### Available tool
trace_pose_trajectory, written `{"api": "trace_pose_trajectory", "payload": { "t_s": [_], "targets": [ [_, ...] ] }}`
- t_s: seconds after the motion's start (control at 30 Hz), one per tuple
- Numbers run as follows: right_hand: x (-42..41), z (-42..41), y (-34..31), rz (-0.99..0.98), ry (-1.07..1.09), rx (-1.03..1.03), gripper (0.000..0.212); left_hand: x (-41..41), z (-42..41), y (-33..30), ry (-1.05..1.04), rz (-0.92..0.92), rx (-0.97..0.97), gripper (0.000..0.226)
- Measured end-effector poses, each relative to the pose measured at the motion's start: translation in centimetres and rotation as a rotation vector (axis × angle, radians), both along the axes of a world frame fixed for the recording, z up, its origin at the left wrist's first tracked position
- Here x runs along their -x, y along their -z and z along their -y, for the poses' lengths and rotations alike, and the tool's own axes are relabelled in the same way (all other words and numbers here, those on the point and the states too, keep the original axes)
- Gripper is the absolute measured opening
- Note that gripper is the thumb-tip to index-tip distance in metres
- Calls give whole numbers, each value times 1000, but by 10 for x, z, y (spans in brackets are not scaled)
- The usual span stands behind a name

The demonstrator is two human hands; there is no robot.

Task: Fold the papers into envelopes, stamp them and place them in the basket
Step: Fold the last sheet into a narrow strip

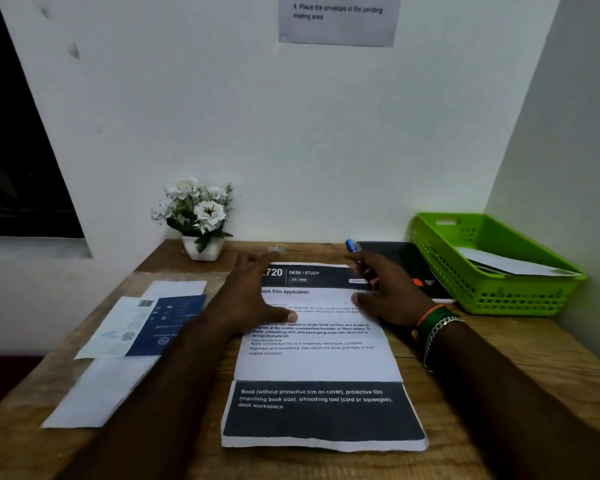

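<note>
A printed paper (317,362) with a dark header and a dark lower band lies flat on the wooden desk (482,375) in front of me, a crease running across above the lower band. My left hand (253,296) lies with straight fingers on the paper's upper left part. My right hand (392,292) rests on the upper right part, fingers spread and relaxed, with bracelets on the wrist. A green plastic basket (492,292) stands at the right against the wall, a folded white envelope (510,263) lying in it.
More papers (129,341), one with a blue panel, lie at the left of the desk. A white pot of white flowers (198,220) stands at the back. A blue pen (352,245) and a dark book (409,265) lie between my right hand and the basket. An instruction sheet (340,19) hangs on the wall.
</note>
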State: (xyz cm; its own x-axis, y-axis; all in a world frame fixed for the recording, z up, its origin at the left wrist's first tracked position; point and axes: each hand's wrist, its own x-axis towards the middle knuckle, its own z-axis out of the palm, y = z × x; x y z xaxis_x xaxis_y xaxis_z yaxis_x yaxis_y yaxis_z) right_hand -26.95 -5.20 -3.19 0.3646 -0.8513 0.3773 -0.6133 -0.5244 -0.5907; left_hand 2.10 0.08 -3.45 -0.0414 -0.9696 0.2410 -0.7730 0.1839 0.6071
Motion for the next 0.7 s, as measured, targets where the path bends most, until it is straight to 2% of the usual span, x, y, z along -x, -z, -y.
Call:
{"api": "trace_pose_trajectory", "payload": {
  "t_s": [0.1, 0.2, 0.27, 0.3, 0.33, 0.4, 0.47, 0.57, 0.6, 0.7],
  "targets": [
    [3, 1, -3, 68, -22, 64, 71, 3, -4, -8, -29, -37, 58, 113],
    [9, 0, -6, 114, -3, 36, 56, 5, -9, -17, -62, -42, 152, 66],
    [10, -7, -16, 171, -28, 7, 31, 8, -16, -25, -73, -176, 155, 42],
    [10, -12, -23, 227, -72, -13, 19, 10, -19, -28, -77, -246, 169, 41],
    [10, -17, -28, 289, -108, -32, 16, 13, -21, -31, -77, -286, 205, 43],
    [7, -22, -33, 353, -110, -17, 25, 17, -20, -28, -71, -260, 253, 44],
    [2, -25, -32, 257, -43, 48, 24, 22, -15, -20, -23, -155, 226, 29],
    [-10, -28, -21, -29, -53, 97, 5, 34, -10, -5, 95, 8, 128, 6],
    [-15, -29, -16, -97, -88, 82, 4, 39, -10, -1, 113, 61, 116, 14],
    [-30, -33, -7, -267, -149, 57, 21, 49, -13, 4, 115, 153, 92, 34]
  ]
}}
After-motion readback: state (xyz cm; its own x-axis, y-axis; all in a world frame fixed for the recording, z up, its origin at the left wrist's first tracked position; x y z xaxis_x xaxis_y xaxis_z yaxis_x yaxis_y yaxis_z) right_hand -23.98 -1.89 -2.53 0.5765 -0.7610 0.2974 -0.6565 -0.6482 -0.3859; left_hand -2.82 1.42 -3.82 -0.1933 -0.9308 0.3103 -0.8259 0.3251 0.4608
